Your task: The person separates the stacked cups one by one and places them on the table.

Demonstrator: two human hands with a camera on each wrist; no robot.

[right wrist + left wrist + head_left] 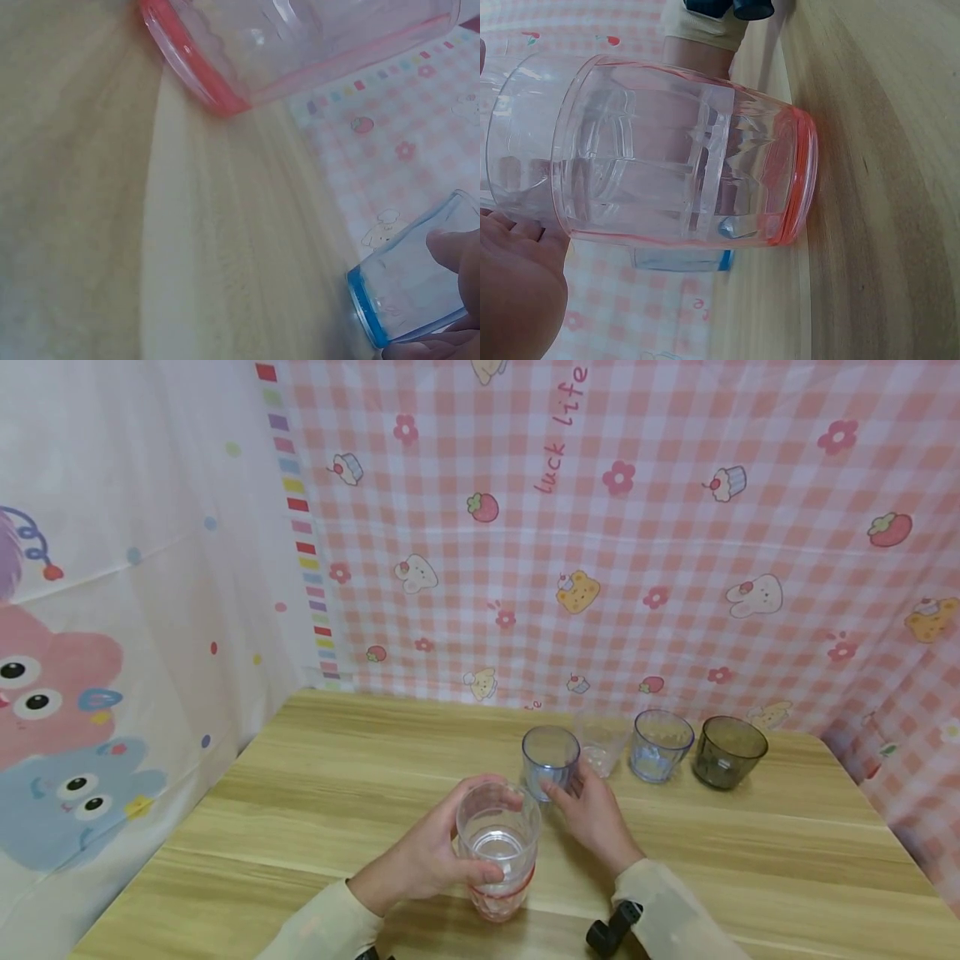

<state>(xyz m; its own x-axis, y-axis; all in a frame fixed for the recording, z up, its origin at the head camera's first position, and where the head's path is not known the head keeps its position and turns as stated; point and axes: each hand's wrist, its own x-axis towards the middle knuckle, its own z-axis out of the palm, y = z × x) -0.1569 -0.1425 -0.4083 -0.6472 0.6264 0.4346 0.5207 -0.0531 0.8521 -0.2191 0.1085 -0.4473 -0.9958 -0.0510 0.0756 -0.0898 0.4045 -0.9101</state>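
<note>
My left hand [438, 852] grips the upper clear cup [498, 827] of an upright nested stack. At the bottom of that stack is a pink-tinted cup [765, 165] with a red base, close to the wood; whether it touches cannot be told. Farther back, my right hand [592, 810] holds a blue-tinted cup [551, 760] low on its side, thumb in front. In the right wrist view, the thumb and fingers lie on either side of this cup [412, 277], near its blue base. Some left fingers show through the clear plastic.
Right of the held blue cup stand a clear cup [600, 747], another blue-tinted cup [660, 747] and a dark smoky cup [731, 756], in a row at the back of the wooden table [300, 810]. A pink checked cloth [525, 543] hangs behind.
</note>
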